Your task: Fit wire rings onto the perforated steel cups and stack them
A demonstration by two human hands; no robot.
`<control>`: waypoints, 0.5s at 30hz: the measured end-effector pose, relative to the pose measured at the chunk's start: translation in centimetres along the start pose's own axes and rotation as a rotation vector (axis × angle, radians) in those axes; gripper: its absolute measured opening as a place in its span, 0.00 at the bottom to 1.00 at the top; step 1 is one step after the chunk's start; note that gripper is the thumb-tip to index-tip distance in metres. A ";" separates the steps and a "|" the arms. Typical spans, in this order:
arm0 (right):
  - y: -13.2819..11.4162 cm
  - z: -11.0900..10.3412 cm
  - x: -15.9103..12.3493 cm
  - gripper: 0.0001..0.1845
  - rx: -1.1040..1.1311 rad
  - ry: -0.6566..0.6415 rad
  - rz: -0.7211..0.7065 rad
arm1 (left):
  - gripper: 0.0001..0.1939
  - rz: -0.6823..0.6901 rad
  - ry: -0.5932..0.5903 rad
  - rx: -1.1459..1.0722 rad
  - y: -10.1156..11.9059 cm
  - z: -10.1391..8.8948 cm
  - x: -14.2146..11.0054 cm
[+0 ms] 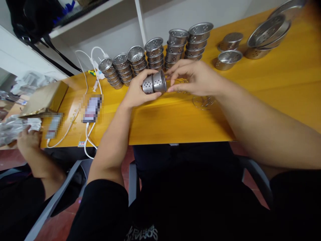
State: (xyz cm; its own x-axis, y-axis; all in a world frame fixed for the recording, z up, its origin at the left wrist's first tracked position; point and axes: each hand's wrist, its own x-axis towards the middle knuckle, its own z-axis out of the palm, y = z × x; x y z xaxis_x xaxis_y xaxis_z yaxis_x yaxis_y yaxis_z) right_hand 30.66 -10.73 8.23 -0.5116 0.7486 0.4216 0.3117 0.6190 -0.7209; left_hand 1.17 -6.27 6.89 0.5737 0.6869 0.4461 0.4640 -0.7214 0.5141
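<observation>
My left hand [137, 90] is wrapped round two perforated metal cups [159, 82], one nested partway in the other and tilted on their side. Their wide end points to the right. My right hand [193, 77] is beside that end, its fingers bent and the thumb apart from them. Nothing shows clearly between those fingers. Thin wire rings [203, 102] lie on the table just below and behind the right hand.
Several stacks of perforated cups [154, 50] stand along the back of the yellow table [175, 124]. Metal bowls [268, 35] and two small cups [228, 60] are at right. A phone [92, 108], cables and a cardboard box [45, 98] lie left, near another person's hand [28, 139].
</observation>
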 end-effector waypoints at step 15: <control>6.0 -0.9 -1.0 0.42 -0.293 -0.012 0.093 | 0.50 0.114 0.147 -0.077 -7.0 1.7 0.7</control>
State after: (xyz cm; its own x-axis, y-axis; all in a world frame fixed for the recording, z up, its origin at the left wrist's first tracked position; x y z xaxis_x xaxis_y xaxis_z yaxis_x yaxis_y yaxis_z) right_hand 33.77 -7.52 4.03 -0.4785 0.8037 0.3536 0.5742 0.5911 -0.5664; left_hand -0.54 -0.90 2.31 0.5123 0.6104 0.6041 0.3456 -0.7905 0.5057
